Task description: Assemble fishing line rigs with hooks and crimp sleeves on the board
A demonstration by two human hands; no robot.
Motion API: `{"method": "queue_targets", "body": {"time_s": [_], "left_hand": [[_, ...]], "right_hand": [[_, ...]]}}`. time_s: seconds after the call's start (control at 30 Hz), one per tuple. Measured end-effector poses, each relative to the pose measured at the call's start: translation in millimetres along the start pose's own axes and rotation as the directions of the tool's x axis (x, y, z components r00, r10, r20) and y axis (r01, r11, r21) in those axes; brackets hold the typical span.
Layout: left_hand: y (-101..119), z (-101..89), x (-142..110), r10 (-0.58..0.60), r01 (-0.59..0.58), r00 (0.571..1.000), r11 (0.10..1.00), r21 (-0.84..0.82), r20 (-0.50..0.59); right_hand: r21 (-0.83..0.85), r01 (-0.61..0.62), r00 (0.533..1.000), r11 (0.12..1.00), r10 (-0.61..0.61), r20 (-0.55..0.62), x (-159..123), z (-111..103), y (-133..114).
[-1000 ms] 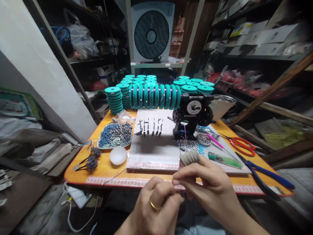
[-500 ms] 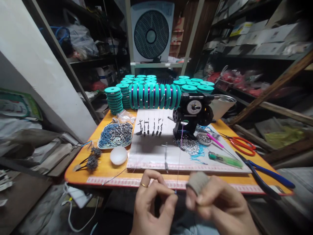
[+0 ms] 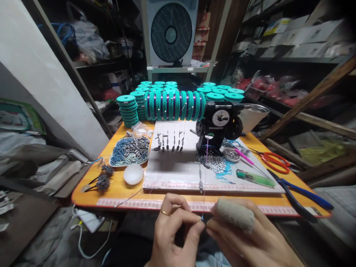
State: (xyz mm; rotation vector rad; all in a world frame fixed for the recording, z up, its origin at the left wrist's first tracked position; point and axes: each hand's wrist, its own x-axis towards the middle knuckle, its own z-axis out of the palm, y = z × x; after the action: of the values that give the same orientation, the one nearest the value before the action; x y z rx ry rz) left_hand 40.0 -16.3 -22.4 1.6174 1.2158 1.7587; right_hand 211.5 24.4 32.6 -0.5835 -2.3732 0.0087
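My left hand (image 3: 178, 230), with a ring on one finger, pinches a thin fishing line (image 3: 205, 181) where a tiny blue piece (image 3: 202, 218) shows at the fingertips. The line runs up to the black winding machine (image 3: 213, 129). Close beside it, my right hand (image 3: 247, 233) has thumb and fingers pressed together; what lies between them is too small to make out. A grey wrap covers one of its fingers. Just beyond the hands, a dark swivel-and-sinker piece (image 3: 200, 178) hangs over the white board (image 3: 172, 174).
Teal spools (image 3: 175, 105) sit in a row on the machine's shaft, with stacked spools (image 3: 127, 111) behind. A tray of sinkers and blue tubes (image 3: 130, 151) and a white dish (image 3: 133, 174) stand left. Rightward lie a green cutter (image 3: 255, 178), orange scissors (image 3: 275, 163) and blue-handled pliers (image 3: 303, 193).
My right hand has turned over and come closer to my left fingertips, showing its wrapped finger sideways. The hanging swivel piece has shifted right, nearer the line. My left hand keeps its pinch.
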Motion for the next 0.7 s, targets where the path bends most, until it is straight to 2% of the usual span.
{"method": "queue_targets", "body": {"time_s": [0.07,0.17,0.3,0.37,0.4,0.47,0.53,0.6,0.63,0.67,0.7], "left_hand": [[0,-3.8,3,0.096,-0.098,0.995,0.993,0.07,0.03],[1,-8.6,7,0.193,-0.201,0.978,0.971,0.126,0.078],[3,-14.2,13,0.321,-0.343,0.937,0.922,0.181,0.138],[5,-17.4,17,0.398,-0.429,0.903,0.866,0.258,0.162],[6,-19.1,20,0.441,-0.477,0.879,0.825,0.304,0.183],[7,-22.5,26,0.524,-0.583,0.813,0.718,0.38,0.255],[8,-25.3,32,0.587,-0.697,0.717,0.598,0.395,0.377],[7,-27.1,36,0.603,-0.768,0.639,0.536,0.351,0.478],[7,-27.5,37,0.6,-0.776,0.626,0.542,0.322,0.497],[5,-27.6,37,0.586,-0.756,0.646,0.581,0.302,0.49],[4,-27.5,36,0.558,-0.708,0.694,0.645,0.29,0.454]], "right_hand": [[0.065,-0.023,0.999,0.998,0.025,-0.025,1,0,2],[0.243,-0.167,0.986,0.955,0.166,0.024,2,6,6],[0.431,-0.36,0.933,0.827,0.334,0.138,6,17,11],[0.485,-0.399,0.916,0.778,0.363,0.171,12,21,12],[0.511,-0.383,0.923,0.77,0.346,0.17,16,22,13],[0.488,-0.285,0.958,0.825,0.265,0.112,24,23,14],[0.38,-0.215,0.976,0.9,0.203,0.074,31,23,16],[0.277,-0.186,0.982,0.943,0.17,0.079,35,21,18],[0.259,-0.181,0.983,0.949,0.167,0.078,36,21,18],[0.269,-0.18,0.983,0.946,0.168,0.069,35,19,18],[0.287,-0.18,0.984,0.941,0.172,0.055,34,18,18]]}}
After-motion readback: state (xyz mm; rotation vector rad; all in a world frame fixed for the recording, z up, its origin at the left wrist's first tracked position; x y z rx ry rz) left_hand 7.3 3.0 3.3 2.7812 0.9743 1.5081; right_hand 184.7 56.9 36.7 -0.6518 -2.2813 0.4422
